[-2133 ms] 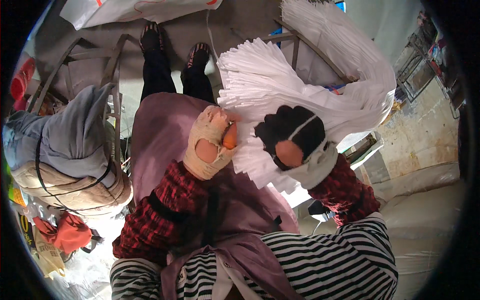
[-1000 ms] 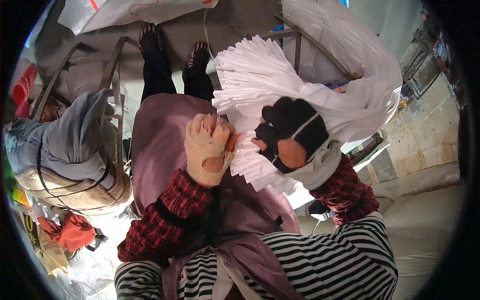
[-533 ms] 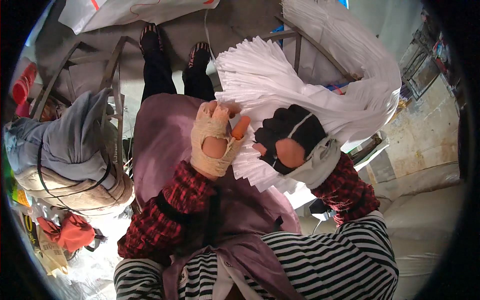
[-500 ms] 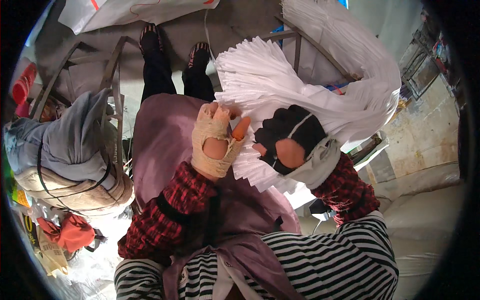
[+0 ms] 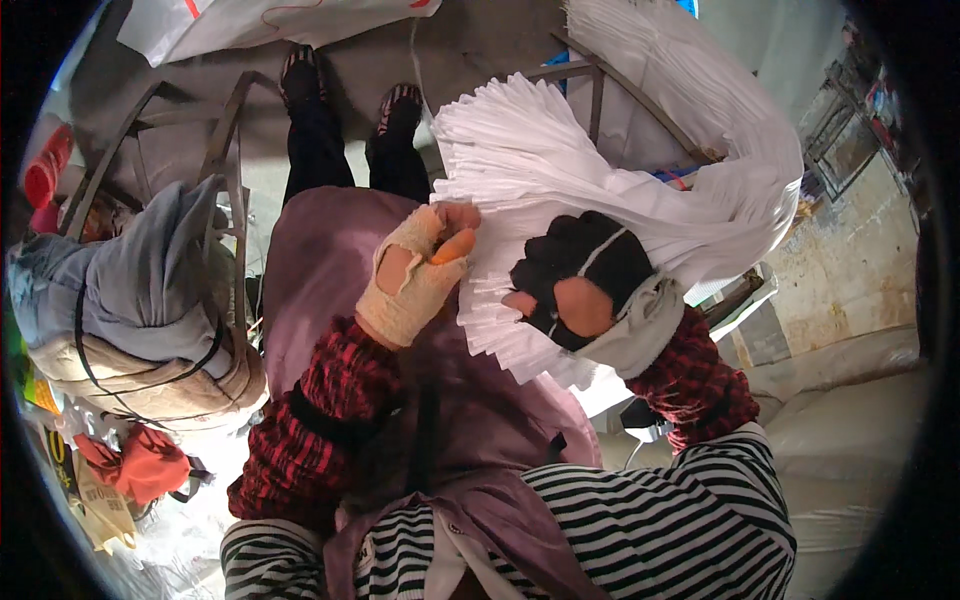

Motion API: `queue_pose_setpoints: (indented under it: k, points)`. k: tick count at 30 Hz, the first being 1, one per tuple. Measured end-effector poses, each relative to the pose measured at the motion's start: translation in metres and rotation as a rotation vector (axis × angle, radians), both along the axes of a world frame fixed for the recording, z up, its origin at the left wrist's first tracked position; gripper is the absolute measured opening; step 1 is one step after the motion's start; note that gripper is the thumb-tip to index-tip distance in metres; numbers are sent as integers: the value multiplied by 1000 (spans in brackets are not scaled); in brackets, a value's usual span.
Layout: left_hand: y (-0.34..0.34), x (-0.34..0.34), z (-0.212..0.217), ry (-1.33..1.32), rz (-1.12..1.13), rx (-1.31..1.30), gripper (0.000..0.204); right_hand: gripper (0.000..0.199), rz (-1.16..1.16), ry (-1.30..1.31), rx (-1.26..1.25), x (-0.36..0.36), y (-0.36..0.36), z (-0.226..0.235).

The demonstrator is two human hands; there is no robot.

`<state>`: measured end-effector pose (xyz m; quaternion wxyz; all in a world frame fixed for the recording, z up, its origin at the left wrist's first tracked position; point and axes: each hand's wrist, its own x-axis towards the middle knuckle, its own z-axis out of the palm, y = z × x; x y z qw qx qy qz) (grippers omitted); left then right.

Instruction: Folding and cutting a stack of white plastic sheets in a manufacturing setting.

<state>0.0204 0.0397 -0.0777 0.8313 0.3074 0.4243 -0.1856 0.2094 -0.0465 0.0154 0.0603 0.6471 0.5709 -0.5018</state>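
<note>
A thick stack of thin white sheets (image 5: pixel 530 130), its edges fanned out in pleats, lies over the right side of my lap. My right hand (image 5: pixel 580 280), in a black glove with a hole over its back and a pale cuff, grips the lower part of this stack with bent fingers. My left hand (image 5: pixel 415 270), in a beige fingerless glove with an orange cover on the thumb, is at the stack's left edge. Its thumb and fingers are closed together. Whatever is between those fingertips is too small to make out.
A mauve apron (image 5: pixel 320 260) covers my lap. To the left, a metal frame (image 5: pixel 222 130) stands beside a tied bundle of grey and beige cloth (image 5: pixel 150 300). A red cloth (image 5: pixel 145 465) lies below it. A white sack (image 5: pixel 250 30) is at the far side, and a metal bar (image 5: pixel 650 105) passes behind the stack.
My left hand has turned and drawn slightly left and down, its thumb coming in against the bent fingers. My right hand and the stack have stayed nearly still.
</note>
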Motion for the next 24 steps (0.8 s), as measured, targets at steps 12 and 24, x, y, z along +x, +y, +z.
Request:
queue_pose_setpoints:
  k: [12,24]
  points:
    - [-35,15,14,36,-19,553,32,28,28,33,-7,2,8,5]
    - [-50,29,11,78,221,473,40,29,1,43,51,0,9,0]
